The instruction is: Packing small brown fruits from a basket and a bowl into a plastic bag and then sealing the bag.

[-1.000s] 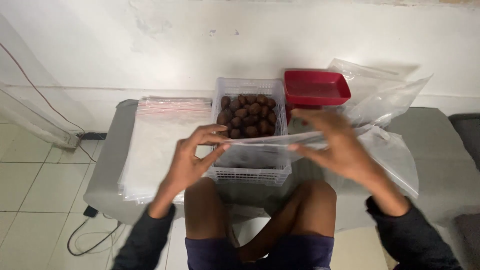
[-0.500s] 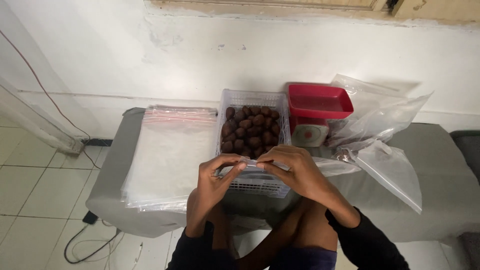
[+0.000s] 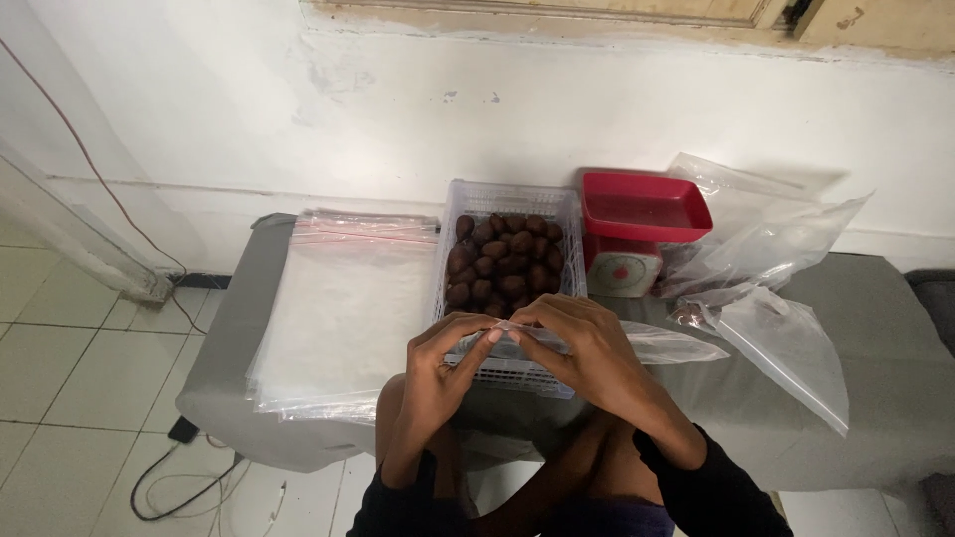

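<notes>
My left hand (image 3: 443,358) and my right hand (image 3: 577,348) meet over the near end of a clear plastic crate (image 3: 509,373) filled with brown dates (image 3: 502,259). Both pinch the top edge of a clear zip bag (image 3: 667,346), which trails to the right across the grey table (image 3: 875,378). The fingertips of the two hands touch each other at the bag's rim.
A stack of clear zip bags (image 3: 343,303) lies left of the crate. A red kitchen scale (image 3: 637,224) stands right of it, with crumpled clear bags (image 3: 766,244) beyond. My bare knees are under the table edge. A black cable (image 3: 184,487) lies on the tiled floor.
My hands were wide apart on the bag's rim a second ago; they have come together in front of me. The view has tilted up slightly.
</notes>
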